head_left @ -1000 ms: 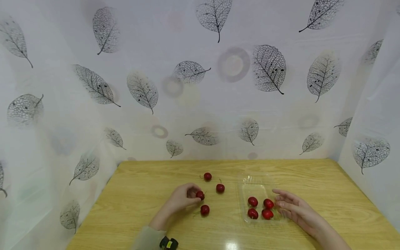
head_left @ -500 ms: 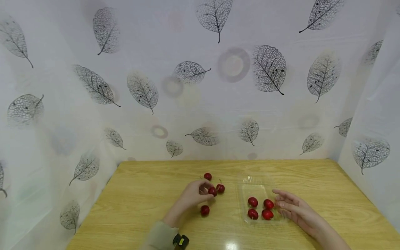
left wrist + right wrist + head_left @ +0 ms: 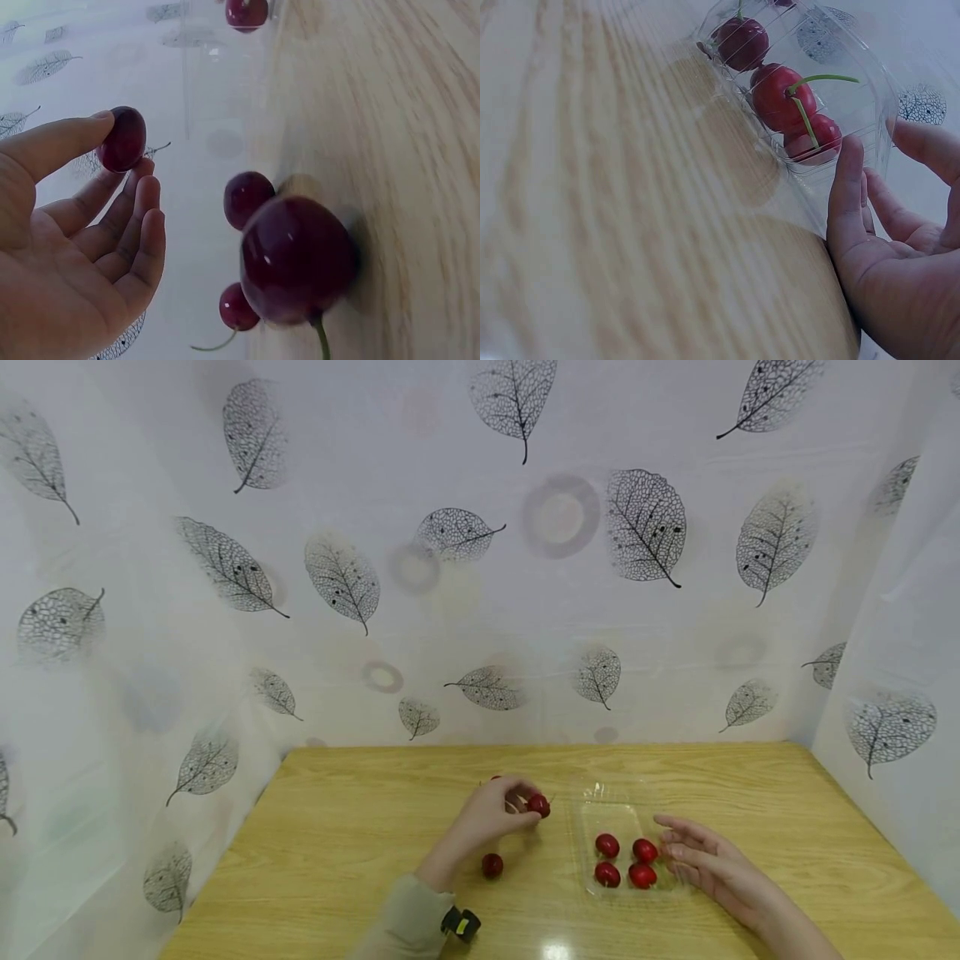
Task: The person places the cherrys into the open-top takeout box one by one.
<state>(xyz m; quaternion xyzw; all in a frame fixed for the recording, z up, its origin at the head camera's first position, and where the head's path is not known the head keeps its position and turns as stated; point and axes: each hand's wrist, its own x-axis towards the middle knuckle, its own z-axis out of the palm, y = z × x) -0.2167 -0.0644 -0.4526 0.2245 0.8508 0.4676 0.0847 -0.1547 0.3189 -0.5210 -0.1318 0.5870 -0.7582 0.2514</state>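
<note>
A dark red cherry (image 3: pixel 537 806) is pinched between thumb and fingertips of my left hand (image 3: pixel 487 814), held off the table. In the left wrist view the pinched cherry (image 3: pixel 124 140) hangs clear of the others. Loose cherries lie near that hand: a large close one (image 3: pixel 300 259), a middle one (image 3: pixel 249 199) and a stemmed one (image 3: pixel 238 306). My right hand (image 3: pixel 716 872) is beside a clear plastic box (image 3: pixel 611 806), its fingers loosely extended at the box's right side; firm contact is hard to judge. Several red cherries (image 3: pixel 781 96) sit in the box, some with green stems.
The light wooden table (image 3: pixel 337 827) carries everything. A leaf-patterned white sheet (image 3: pixel 555 610) rises behind it and at both sides. One loose cherry (image 3: pixel 492 865) lies in front of the left hand; another (image 3: pixel 497 778) is mostly hidden behind it.
My left hand has carried the pinched cherry right and slightly away from me, towards the box, now covering part of the far loose cherries. The right hand and box stay put.
</note>
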